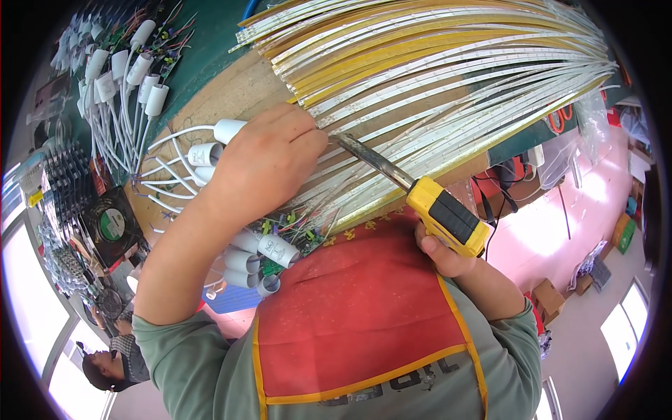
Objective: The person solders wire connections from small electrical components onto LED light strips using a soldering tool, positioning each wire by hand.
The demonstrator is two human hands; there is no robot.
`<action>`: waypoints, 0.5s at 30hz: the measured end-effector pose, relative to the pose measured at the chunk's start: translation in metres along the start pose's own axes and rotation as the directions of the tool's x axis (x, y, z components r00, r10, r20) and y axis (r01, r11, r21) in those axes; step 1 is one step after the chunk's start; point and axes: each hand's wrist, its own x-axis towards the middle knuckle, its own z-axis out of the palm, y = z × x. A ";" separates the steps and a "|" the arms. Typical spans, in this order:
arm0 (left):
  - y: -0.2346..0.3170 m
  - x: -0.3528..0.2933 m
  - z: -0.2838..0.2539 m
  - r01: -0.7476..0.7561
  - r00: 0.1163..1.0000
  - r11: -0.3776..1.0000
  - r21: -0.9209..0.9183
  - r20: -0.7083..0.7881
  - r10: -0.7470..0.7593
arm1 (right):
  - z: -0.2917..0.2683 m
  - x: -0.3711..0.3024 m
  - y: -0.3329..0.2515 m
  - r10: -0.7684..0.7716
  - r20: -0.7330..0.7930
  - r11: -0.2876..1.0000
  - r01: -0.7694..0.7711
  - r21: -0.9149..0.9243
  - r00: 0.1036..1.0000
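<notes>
My right hand (445, 256) grips a yellow and black soldering iron (449, 215) from below. Its dark metal barrel points up and to the left, with the tip beside my left fingers. My left hand (269, 157) is closed in a pinch over the ends of the long white LED strips (420, 98). What lies between its fingertips is hidden. Under my left wrist are white cylindrical caps on white cables (205, 154). Nearer my body, small green circuit boards with thin coloured wires and more white caps (278, 250) lie against my red apron.
The strips rest on a brown board (241, 87) over a green table (199, 42). A bundle of white capped cables (138, 70) lies at the far left, near a black fan (110, 222). Another person (115, 364) is at the lower left. Cardboard boxes (547, 299) stand on the floor at right.
</notes>
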 end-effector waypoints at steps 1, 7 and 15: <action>0.000 0.000 0.000 0.003 1.000 1.000 0.001 0.004 -0.003 | 0.001 -0.004 0.002 0.025 -0.026 0.999 -0.024 0.027 0.999; 0.001 0.000 -0.001 0.013 1.000 1.000 -0.005 0.005 -0.013 | -0.002 -0.010 0.003 0.089 -0.042 0.994 -0.087 0.061 0.995; 0.002 0.001 -0.001 0.008 1.000 1.000 -0.005 -0.007 -0.008 | -0.005 -0.009 0.002 0.104 -0.016 0.992 -0.105 -0.075 0.994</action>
